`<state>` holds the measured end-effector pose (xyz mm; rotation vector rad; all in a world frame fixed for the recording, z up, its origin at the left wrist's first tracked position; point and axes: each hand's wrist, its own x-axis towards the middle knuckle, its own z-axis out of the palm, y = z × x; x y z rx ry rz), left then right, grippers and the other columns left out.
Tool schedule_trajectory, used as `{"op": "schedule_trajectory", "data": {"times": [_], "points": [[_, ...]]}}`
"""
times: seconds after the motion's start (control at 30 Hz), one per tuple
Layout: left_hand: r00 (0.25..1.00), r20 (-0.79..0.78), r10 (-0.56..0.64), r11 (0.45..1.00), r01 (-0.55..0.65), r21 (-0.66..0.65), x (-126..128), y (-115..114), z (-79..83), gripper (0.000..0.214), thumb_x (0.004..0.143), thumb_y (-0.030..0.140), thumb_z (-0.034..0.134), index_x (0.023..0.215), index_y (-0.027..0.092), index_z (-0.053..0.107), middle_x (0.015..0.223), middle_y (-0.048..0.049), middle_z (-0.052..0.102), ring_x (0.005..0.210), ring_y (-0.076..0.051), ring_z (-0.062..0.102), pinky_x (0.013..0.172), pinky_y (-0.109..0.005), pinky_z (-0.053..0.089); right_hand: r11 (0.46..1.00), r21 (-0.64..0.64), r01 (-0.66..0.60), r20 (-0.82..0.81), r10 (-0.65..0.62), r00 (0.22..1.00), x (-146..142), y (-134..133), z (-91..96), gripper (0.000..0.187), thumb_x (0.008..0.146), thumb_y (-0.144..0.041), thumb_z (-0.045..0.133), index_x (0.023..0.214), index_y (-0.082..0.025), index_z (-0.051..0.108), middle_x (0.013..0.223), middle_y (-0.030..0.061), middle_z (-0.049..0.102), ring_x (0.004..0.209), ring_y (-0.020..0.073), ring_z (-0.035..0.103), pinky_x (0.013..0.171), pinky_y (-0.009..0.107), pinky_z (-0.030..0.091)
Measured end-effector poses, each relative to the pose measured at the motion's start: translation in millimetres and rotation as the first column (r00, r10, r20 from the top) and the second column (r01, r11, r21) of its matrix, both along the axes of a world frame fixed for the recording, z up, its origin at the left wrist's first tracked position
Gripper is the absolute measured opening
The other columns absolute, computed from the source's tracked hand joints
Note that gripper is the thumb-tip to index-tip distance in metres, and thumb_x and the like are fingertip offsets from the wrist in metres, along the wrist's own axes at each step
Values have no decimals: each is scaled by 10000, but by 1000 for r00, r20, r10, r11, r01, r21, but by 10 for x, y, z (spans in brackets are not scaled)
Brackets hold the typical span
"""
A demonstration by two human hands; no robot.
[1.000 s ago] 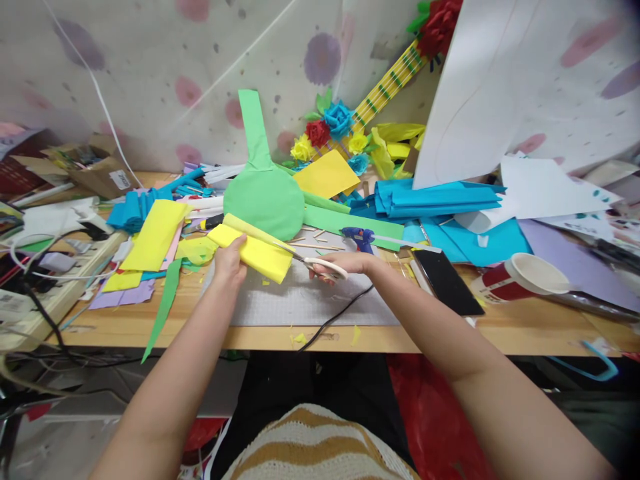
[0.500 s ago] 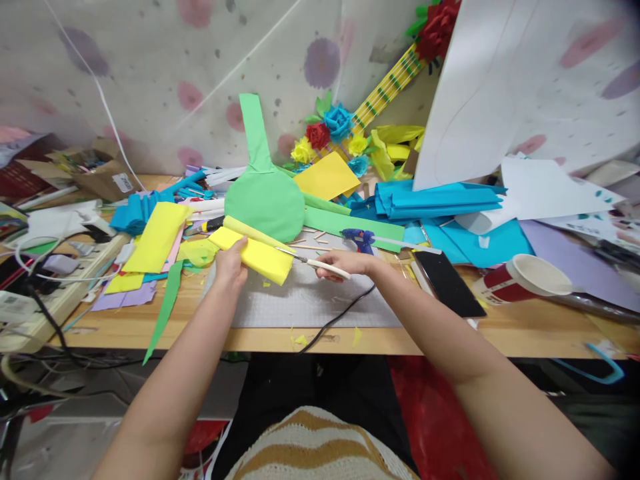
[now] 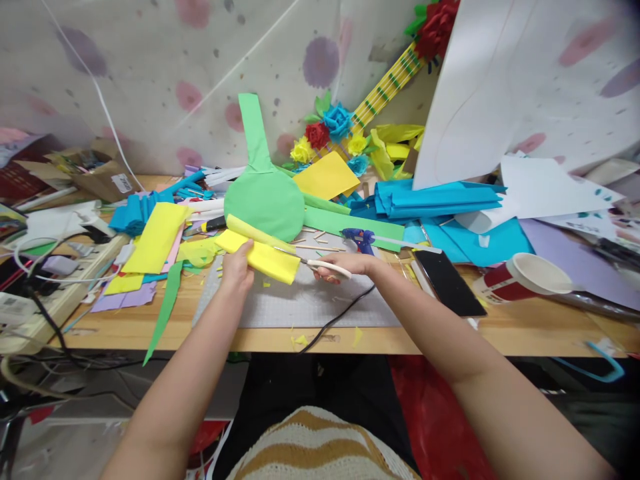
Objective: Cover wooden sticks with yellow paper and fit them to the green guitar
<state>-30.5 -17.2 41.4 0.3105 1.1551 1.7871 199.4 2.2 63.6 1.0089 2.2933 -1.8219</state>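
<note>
Head: two hands (image 3: 237, 265) (image 3: 353, 263), one pair of scissors (image 3: 316, 264)

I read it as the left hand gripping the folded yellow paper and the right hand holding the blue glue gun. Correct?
Not quite: the head view shows the right hand holding scissors; the blue glue gun lies beyond it. The left hand does grip the folded yellow paper.

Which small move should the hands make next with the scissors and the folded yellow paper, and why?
Perhaps a short snip with the white-handled scissors: the right hand holds them at the right part of the folded yellow paper, while the left hand grips it farther left.
</note>
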Motion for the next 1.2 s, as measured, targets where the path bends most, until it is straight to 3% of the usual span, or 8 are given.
{"op": "schedule_trajectory", "data": {"times": [0.2, 0.37, 0.53, 0.63, 0.77, 0.9, 1.2], "points": [[999, 29, -24, 1000, 24, -14, 79, -47, 19, 251, 619, 20, 595, 845, 129, 607, 918, -68, 658, 843, -190, 631, 796, -342, 503, 993, -22, -113, -62, 111, 992, 29, 44, -17, 474, 719, -595, 469, 839, -140, 525, 568, -34, 462, 523, 81, 433, 512, 220, 386], [999, 46, -25, 999, 26, -26, 124, -47, 15, 237, 619, 21, 596, 828, 132, 606, 919, -68, 659, 864, -194, 628, 800, -333, 504, 991, -34, -130, -62, 128, 990, 23, 74, -2, 577, 658, -678, 468, 849, -139, 542, 589, -18, 487, 551, 92, 452, 519, 220, 395], [998, 60, -4, 1000, 5, -28, 132, -47, 24, 240, 643, 30, 581, 853, 145, 604, 947, -60, 656, 880, -183, 623, 780, -313, 513, 993, 0, -119, -82, 119, 990, 38, 109, 11, 576, 672, -649, 478, 875, -113, 535, 703, 19, 542, 573, 85, 459, 535, 218, 394], [992, 57, -117, 993, 118, -12, 83, -86, 31, 260, 634, 44, 599, 872, 148, 614, 945, -56, 660, 852, -165, 627, 758, -283, 517, 995, 10, -104, -91, 105, 990, 100, 137, -1, 614, 645, -673, 489, 900, -116, 521, 740, 23, 544, 566, 80, 459, 519, 214, 388], [966, -33, -257, 966, 255, -43, 28, -142, -7, 303, 573, 32, 642, 857, 135, 632, 930, -76, 668, 795, -169, 634, 738, -285, 518, 989, 46, -141, -107, 146, 984, 186, 163, -5, 644, 648, -712, 441, 883, -117, 522, 641, -6, 495, 554, 82, 445, 510, 210, 378], [974, -70, -217, 976, 214, -36, 34, -153, -57, 284, 570, 39, 631, 839, 130, 631, 918, -80, 670, 778, -178, 636, 759, -310, 507, 988, 55, -143, -99, 148, 984, 225, 141, 19, 642, 658, -705, 439, 881, -110, 528, 621, -6, 493, 562, 86, 453, 521, 212, 386], [999, -18, -27, 999, 26, -43, 42, -39, -26, 258, 586, 7, 543, 810, 123, 597, 831, -40, 657, 727, -145, 617, 774, -302, 491, 981, -70, -180, 3, 180, 984, 366, 66, -17, 660, 714, -674, 397, 971, -87, 557, 595, 8, 522, 496, 70, 436, 444, 181, 361]]}}
